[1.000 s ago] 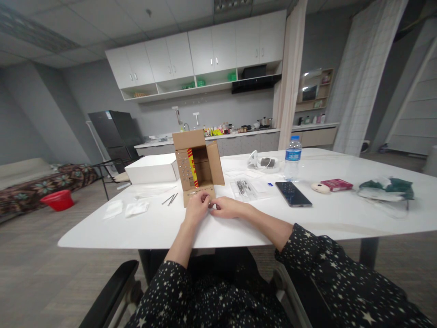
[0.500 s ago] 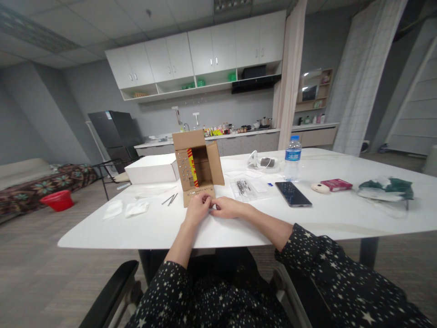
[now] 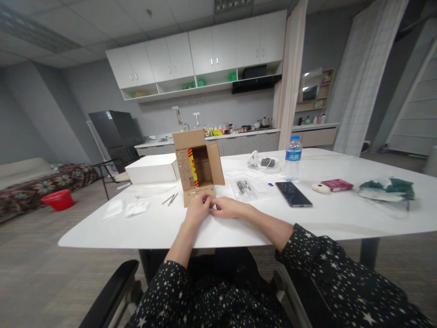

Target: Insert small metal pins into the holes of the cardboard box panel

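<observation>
My left hand [image 3: 200, 206] and my right hand [image 3: 226, 207] meet over the white table, fingers curled together at the tips. Whatever is pinched between them is too small or too hidden to name. Just beyond stands an open cardboard box [image 3: 183, 169] on its side, its flaps spread, with yellow and red tape and rows of small shiny pieces on its face. The lower flap [image 3: 187, 198] lies toward my left hand and carries more small pieces. Left of it are thin metal tools [image 3: 172, 199], perhaps tweezers. To the right lies a clear plastic case [image 3: 243, 189] with dark slender items.
A white box [image 3: 152, 168] stands behind on the left, with crumpled white tissues [image 3: 136, 208] nearer. Rightward are a dark phone [image 3: 293, 194], a water bottle [image 3: 292, 157], a small fan-like device [image 3: 262, 163], a dark pink box [image 3: 337, 184] and a green bag [image 3: 387, 187].
</observation>
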### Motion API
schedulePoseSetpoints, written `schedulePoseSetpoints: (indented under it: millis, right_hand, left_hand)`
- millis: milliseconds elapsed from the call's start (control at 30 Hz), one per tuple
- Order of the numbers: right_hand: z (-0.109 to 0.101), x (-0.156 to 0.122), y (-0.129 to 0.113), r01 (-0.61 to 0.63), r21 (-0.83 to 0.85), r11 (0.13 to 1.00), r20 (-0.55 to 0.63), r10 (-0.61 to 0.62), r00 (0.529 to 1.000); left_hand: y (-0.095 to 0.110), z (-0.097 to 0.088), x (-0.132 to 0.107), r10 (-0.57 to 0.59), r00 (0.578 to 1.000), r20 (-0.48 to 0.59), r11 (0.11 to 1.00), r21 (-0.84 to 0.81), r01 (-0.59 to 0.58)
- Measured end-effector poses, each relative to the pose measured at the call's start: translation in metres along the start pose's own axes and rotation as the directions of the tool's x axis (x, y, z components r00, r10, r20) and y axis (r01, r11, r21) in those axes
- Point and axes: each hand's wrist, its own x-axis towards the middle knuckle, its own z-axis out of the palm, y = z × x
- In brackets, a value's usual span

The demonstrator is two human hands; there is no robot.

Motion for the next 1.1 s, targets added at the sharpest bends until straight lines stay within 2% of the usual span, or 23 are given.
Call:
schedulePoseSetpoints:
  millis: [633,833,1100]
  right_hand:
    - [0.0015,0.0013,0.0014,-0.025,-0.014,1.000,-0.006,0.025,1.000]
    - [0.0007,0.0015,0.0031,-0.001,0.008,1.000,-0.012,0.001,1.000]
    - [-0.0014,-0.0001,-0.0006,-0.056,-0.035,0.998,-0.007,0.056,0.998]
  left_hand:
    - [-0.0017,0.0013,0.0009,0.011,1.000,-0.015,1.000,0.006,-0.011]
    - [-0.0046,0.0013,0.0011,-0.008,1.000,0.026,0.994,0.110,0.005]
    - [-0.0037,-0.0003,0.0005,-0.022,0.995,0.098,0.976,0.220,0.000]
